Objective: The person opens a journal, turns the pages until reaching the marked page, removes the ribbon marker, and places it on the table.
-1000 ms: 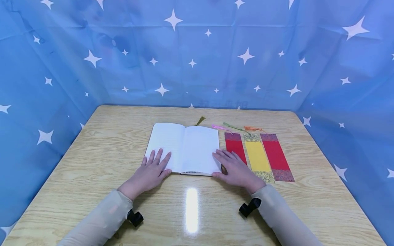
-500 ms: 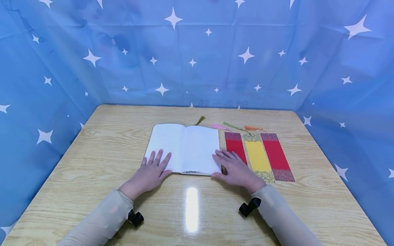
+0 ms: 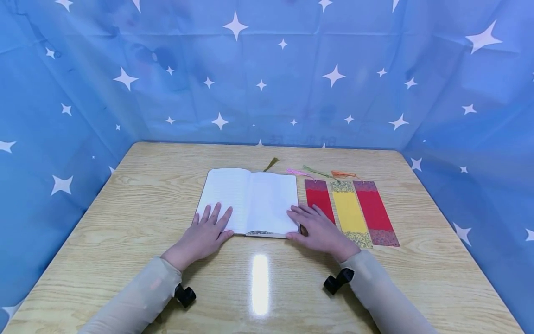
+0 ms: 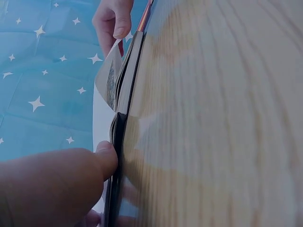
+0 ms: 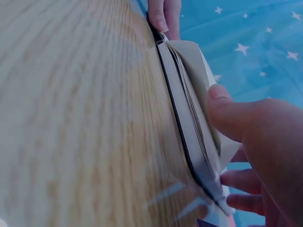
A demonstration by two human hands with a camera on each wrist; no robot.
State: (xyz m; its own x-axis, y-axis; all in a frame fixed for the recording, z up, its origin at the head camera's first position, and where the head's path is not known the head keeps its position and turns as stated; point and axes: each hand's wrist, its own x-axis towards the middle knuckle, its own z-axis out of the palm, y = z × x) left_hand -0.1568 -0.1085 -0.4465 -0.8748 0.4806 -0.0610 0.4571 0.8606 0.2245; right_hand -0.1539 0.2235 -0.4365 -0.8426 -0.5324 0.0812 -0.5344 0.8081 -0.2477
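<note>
An open notebook [image 3: 249, 197] with white pages lies on the table. Spread over the lower part of its left page is my left hand [image 3: 204, 234], fingers straight, thumb at the bottom edge. At the lower right corner my right hand [image 3: 314, 227] pinches the right-hand page [image 5: 191, 59], which bows up off the pages below. Under that page a dark patterned strip [image 4: 111, 87] shows in the gap. An olive tassel [image 3: 272, 163] sticks out past the notebook's top edge.
Right of the notebook lie three tasselled bookmarks side by side: a red one [image 3: 320, 199], a yellow one [image 3: 351, 213] and another red one [image 3: 377, 211]. A blue star-printed cloth [image 3: 267, 106] hangs behind the wooden table [image 3: 146, 199].
The right-hand page has lifted slightly, so the gap at its bottom edge shows more of the patterned strip. My left hand stays in place; my right has barely shifted.
</note>
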